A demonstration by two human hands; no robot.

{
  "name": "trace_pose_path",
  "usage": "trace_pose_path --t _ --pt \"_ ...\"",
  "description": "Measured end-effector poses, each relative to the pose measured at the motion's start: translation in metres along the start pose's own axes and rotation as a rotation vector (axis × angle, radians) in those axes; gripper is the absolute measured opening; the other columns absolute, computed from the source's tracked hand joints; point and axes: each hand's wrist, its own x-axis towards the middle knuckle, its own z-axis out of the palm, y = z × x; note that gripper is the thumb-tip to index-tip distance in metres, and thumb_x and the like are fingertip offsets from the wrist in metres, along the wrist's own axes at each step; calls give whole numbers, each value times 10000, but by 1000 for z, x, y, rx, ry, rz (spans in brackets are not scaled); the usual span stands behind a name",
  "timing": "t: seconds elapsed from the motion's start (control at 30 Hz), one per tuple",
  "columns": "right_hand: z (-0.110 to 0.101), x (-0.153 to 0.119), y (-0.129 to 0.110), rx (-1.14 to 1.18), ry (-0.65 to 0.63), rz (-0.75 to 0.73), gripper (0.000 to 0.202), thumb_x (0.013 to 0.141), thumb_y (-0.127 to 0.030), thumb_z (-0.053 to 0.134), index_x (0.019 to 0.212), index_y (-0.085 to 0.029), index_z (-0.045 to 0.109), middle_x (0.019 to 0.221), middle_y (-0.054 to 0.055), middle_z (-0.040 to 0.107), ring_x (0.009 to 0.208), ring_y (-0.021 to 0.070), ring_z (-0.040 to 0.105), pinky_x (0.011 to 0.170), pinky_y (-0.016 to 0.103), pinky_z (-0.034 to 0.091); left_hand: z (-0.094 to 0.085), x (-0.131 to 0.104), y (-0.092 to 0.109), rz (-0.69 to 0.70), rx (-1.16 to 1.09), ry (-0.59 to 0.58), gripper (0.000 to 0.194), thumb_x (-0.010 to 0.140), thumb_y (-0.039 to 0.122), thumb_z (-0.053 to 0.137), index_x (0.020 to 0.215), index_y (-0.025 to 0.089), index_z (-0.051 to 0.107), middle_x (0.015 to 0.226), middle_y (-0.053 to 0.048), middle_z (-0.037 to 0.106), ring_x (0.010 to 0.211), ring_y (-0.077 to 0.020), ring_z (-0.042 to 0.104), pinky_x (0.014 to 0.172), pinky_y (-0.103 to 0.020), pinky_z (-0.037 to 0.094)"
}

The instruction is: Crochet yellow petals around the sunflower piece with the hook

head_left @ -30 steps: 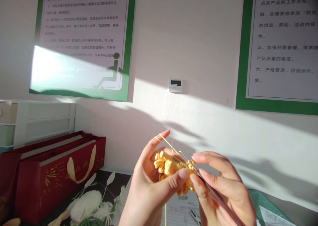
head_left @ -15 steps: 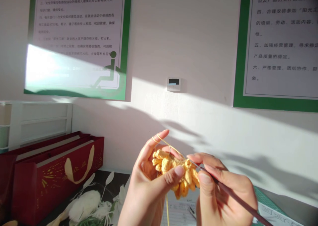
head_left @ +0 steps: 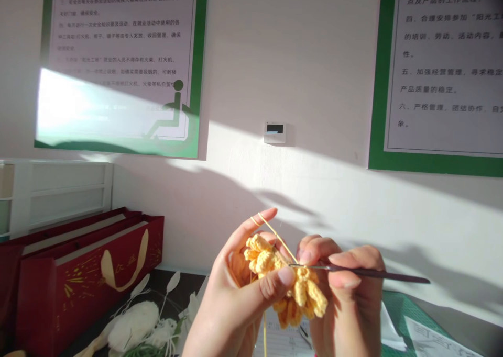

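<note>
A yellow crocheted piece with several petal-like lobes is pinched between the thumb and fingers of my left hand. Yellow yarn loops round the raised index finger of that hand and runs down to the top of the piece; another strand hangs below. My right hand grips a crochet hook with a dark handle, lying nearly level. The hook's metal tip meets the upper edge of the piece, close to my left thumb. Some of my left fingers are hidden behind the crochet.
Red gift bags stand at the left before a white rack. White yarn lies on the dark table. Printed paper is below my hands, a green mat at the right. Posters and a small panel hang on the wall.
The hook has swung from a steep slant to nearly level, and my right hand has turned with it. My left index finger and the yellow piece have shifted slightly right.
</note>
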Motion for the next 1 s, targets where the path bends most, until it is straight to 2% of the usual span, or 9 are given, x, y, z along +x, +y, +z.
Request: trace_pose_path --t 0.1,0.2,0.33,0.5,0.63,0.7,0.8,0.87,1.0 --pt "-5 8 -2 2 -65 1 123 1000 -382 579 984 -283 508 857 -4 710 819 193 684 714 384 561 0 1 0 29 11 23 660 627 116 922 1243 241 722 915 -22 648 778 -159 648 696 -243 537" --pt "-11 14 -7 -58 -113 -98 103 1001 -353 585 991 -272 523 834 -2 730 785 195 681 702 386 549 1 1 0 38 14 10 635 633 114 920 1228 231 730 890 -19 648 749 -148 632 675 -236 526" --pt "-17 20 -16 -199 -164 -225 38 1004 -251 576 1028 -253 546 869 15 766 814 204 705 765 430 539 2 0 0 36 17 11 640 655 112 913 1249 238 714 896 -28 659 769 -151 623 694 -246 531" --pt "-21 24 -21 -302 -224 -370 105 971 -165 603 1052 -229 583 906 43 789 748 203 705 740 473 558 4 -1 0 68 27 18 665 637 128 928 1256 229 708 873 -26 653 767 -159 628 686 -257 551" --pt "-24 23 -19 -362 -233 -446 200 959 -95 559 1103 -228 595 971 53 786 781 211 710 739 496 567 5 -1 0 71 28 19 658 638 132 929 1249 241 711 875 -25 658 772 -156 623 686 -251 553" --pt "-26 23 -21 -432 -249 -497 270 919 -40 542 1103 -229 601 1017 53 780 822 216 712 739 485 572 5 -1 -1 76 21 23 653 637 133 930 1243 248 714 876 -24 661 776 -152 618 692 -245 550" --pt "-32 25 -31 -580 -354 -575 395 783 39 558 1076 -219 615 1018 39 774 871 220 708 745 441 580 4 -2 -1 81 16 26 662 639 139 932 1252 249 708 879 -28 665 776 -146 614 694 -236 540" --pt "-37 27 -38 -691 -413 -573 437 759 14 574 1122 -223 629 1012 36 763 922 225 699 761 415 581 4 -2 -1 69 19 25 679 638 147 935 1266 250 699 885 -31 662 772 -145 613 685 -233 531" --pt "-46 26 -45 -933 -522 -543 389 840 -106 553 1208 -174 655 994 66 764 942 217 689 772 359 572 4 -3 -1 54 15 20 685 635 155 938 1269 247 696 890 -33 655 751 -137 605 674 -232 519"
